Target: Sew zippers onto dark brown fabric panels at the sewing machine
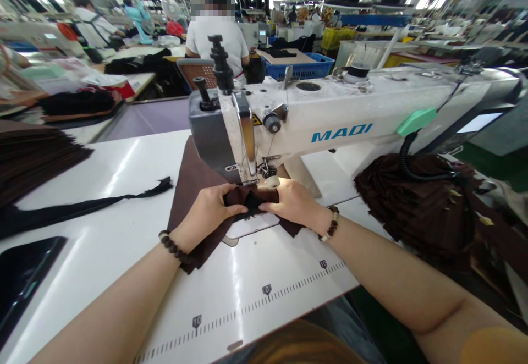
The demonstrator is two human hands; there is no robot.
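A dark brown piece of fabric (185, 188) lies under the head of a white sewing machine (289, 116), spreading out to the left. My left hand (210, 207) pinches the fabric's folded edge just in front of the presser foot (249, 181). On the other side of the fold, my right hand (295, 202) grips the same fabric, thumb toward the left one. Between the two thumbs a black layer (252, 204) shows inside the fold. The needle tip and the stitching are hidden from view.
Stacked brown fabric pieces (33, 160) lie at the left, near a black strip (91, 207) and a dark phone-like slab (28, 276). Another brown bundle (416, 204) sits right. A ruler scale (267, 292) runs along the table's front edge. A person (218, 39) sits beyond the machine.
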